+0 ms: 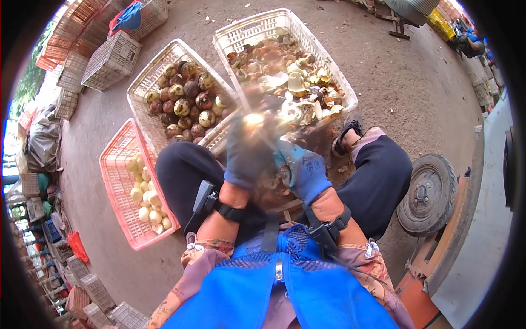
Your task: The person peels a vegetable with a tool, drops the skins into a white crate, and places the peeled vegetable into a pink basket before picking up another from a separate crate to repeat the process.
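My left hand, in a grey-blue glove, is smeared by motion between my knees. At its fingertips is a bright, pale round thing, too blurred to name. Just to its right, my right hand wears a blue glove, its fingers curled in; what they hold is hidden. Beyond my left hand, a white crate holds several round brown-and-green fruits. The other white crate, ahead of my hands, contains peels and cut pale pieces.
Left of my knee, a pink basket holds pale peeled pieces. A small wheel lies by my right leg. Stacked crates stand at the far left. A sandalled foot rests beside the peel crate.
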Tool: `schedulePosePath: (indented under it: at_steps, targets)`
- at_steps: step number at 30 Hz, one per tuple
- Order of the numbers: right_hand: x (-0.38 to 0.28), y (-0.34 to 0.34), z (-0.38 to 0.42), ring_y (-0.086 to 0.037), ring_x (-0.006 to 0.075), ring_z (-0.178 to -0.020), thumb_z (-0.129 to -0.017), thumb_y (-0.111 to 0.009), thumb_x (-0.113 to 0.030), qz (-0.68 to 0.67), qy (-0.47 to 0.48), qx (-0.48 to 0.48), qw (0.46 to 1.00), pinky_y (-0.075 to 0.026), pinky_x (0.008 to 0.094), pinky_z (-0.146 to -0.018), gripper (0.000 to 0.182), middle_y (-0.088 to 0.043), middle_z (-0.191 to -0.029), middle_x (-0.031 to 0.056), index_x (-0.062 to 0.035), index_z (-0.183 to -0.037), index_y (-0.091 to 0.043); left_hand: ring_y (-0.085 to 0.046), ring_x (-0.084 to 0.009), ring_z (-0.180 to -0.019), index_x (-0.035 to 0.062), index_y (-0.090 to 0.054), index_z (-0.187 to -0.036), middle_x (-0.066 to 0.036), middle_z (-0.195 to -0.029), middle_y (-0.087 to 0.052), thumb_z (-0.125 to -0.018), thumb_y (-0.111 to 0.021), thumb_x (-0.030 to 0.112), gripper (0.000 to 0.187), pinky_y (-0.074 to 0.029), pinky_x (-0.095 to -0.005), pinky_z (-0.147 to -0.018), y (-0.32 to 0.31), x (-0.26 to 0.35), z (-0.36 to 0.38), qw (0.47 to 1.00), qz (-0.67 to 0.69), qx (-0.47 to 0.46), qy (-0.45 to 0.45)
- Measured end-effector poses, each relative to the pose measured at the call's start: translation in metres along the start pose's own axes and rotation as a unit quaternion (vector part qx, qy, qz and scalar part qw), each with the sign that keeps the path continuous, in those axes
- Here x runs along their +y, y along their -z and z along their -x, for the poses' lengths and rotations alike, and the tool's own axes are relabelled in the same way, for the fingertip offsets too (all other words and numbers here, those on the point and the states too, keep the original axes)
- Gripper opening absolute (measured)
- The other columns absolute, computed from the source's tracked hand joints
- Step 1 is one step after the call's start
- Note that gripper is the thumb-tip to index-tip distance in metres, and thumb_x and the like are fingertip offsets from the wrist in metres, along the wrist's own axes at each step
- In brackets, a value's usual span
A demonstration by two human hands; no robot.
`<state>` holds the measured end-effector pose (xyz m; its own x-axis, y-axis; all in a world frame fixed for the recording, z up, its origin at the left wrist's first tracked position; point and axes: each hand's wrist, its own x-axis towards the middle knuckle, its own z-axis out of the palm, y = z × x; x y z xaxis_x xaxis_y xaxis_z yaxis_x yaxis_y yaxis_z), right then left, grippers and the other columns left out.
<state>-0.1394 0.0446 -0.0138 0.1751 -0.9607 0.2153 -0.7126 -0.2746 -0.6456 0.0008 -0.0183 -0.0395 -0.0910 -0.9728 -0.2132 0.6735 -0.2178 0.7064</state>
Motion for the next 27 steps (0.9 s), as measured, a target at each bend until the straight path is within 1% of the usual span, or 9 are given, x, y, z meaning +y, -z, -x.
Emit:
schedulePosePath:
  at_steps: [5, 11, 13, 17, 19, 21, 23, 25, 27]
  targets:
    - [0.003, 0.0, 0.0, -0.064, 0.0371, -0.074, -0.09, -0.058, -0.021, 0.003, -0.001, -0.057, 0.998, -0.05, 0.0451, -0.061, 0.021, -0.065, -0.087, 0.0168, -0.0106, -0.108, -0.059, -0.066, -0.0125, -0.084, 0.0017, -0.056, -0.103, -0.008, -0.094, -0.066, -0.091, -0.058, -0.004, 0.014, -0.056, -0.0259, -0.071, -0.019, 0.015, 0.009, 0.99, 0.112, 0.028, 0.082]
    - [0.003, -0.011, -0.001, -0.064, 0.0371, -0.076, -0.088, -0.059, -0.02, 0.004, -0.051, -0.082, 0.995, -0.051, 0.0463, -0.064, 0.018, -0.065, -0.088, 0.0159, -0.011, -0.104, -0.058, -0.065, -0.0159, -0.077, 0.0033, -0.059, -0.099, -0.008, -0.092, -0.067, -0.091, -0.06, 0.0, 0.008, -0.054, -0.0287, -0.062, -0.005, 0.009, 0.005, 0.999, -0.036, -0.012, 0.016]
    - [0.0, -0.01, -0.006, -0.065, 0.0356, -0.077, -0.086, -0.06, -0.019, 0.113, -0.123, -0.119, 0.979, -0.052, 0.0451, -0.065, 0.021, -0.066, -0.09, 0.015, -0.0114, -0.106, -0.058, -0.063, -0.0192, -0.099, 0.0057, -0.059, -0.118, -0.009, -0.107, -0.066, -0.095, -0.057, 0.039, 0.04, -0.052, -0.0282, -0.085, 0.011, -0.004, 0.0, 0.856, -0.515, 0.009, -0.044]
    - [-0.002, -0.018, -0.009, -0.071, 0.0288, -0.072, -0.083, -0.062, -0.019, 0.17, -0.116, -0.101, 0.973, -0.054, 0.0447, -0.055, 0.022, -0.068, -0.086, 0.0099, -0.0121, -0.102, -0.055, -0.059, -0.0245, -0.07, 0.0021, -0.06, -0.088, -0.012, -0.083, -0.061, -0.086, -0.067, 0.006, 0.009, -0.048, -0.0314, -0.062, 0.008, -0.026, -0.011, 0.985, -0.119, 0.048, -0.115]
    - [-0.019, -0.01, -0.009, -0.071, 0.0282, -0.074, -0.083, -0.061, -0.019, 0.221, -0.126, -0.15, 0.955, -0.054, 0.0432, -0.055, 0.022, -0.068, -0.087, 0.0099, -0.0117, -0.103, -0.055, -0.06, -0.0227, -0.074, 0.0032, -0.059, -0.082, -0.011, -0.084, -0.062, -0.086, -0.067, 0.006, 0.009, -0.048, -0.031, -0.065, -0.015, -0.004, -0.005, 0.69, -0.581, 0.061, -0.427]
    - [-0.008, -0.006, -0.013, -0.071, 0.0277, -0.073, -0.084, -0.06, -0.02, 0.23, -0.099, -0.155, 0.956, -0.054, 0.0424, -0.053, 0.024, -0.068, -0.088, 0.0101, -0.0111, -0.106, -0.055, -0.062, -0.0201, -0.078, 0.0032, -0.062, -0.087, -0.011, -0.087, -0.063, -0.087, -0.066, 0.006, 0.006, -0.049, -0.0312, -0.068, -0.017, 0.003, -0.001, 0.699, -0.579, 0.035, -0.417]
    - [0.009, -0.001, -0.015, -0.071, 0.0272, -0.071, -0.085, -0.059, -0.021, 0.242, -0.075, -0.16, 0.954, -0.053, 0.0416, -0.052, 0.025, -0.068, -0.089, 0.0103, -0.0106, -0.108, -0.055, -0.063, -0.0199, -0.088, 0.0011, -0.064, -0.096, -0.013, -0.093, -0.065, -0.089, -0.065, 0.007, 0.01, -0.05, -0.0322, -0.073, -0.041, 0.021, 0.023, 0.86, -0.477, -0.008, -0.182]
    - [0.018, 0.001, -0.02, -0.07, 0.026, -0.069, -0.086, -0.056, -0.022, 0.261, -0.02, -0.126, 0.957, -0.053, 0.0403, -0.052, 0.027, -0.068, -0.089, 0.0099, -0.0091, -0.11, -0.055, -0.063, -0.0212, -0.098, 0.0013, -0.062, -0.113, -0.015, -0.107, -0.065, -0.094, -0.06, 0.016, 0.024, -0.051, -0.0327, -0.078, -0.043, 0.024, 0.03, 0.874, -0.481, 0.02, -0.064]
    - [0.027, 0.002, -0.027, -0.069, 0.0265, -0.077, -0.084, -0.058, -0.016, 0.272, -0.043, -0.153, 0.949, -0.053, 0.0414, -0.059, 0.023, -0.067, -0.085, 0.0077, -0.0161, -0.107, -0.054, -0.062, -0.0207, -0.101, 0.0047, -0.057, -0.122, -0.013, -0.118, -0.062, -0.098, -0.052, 0.025, 0.032, -0.052, -0.031, -0.08, -0.018, 0.01, 0.029, 0.992, 0.078, -0.1, 0.018]
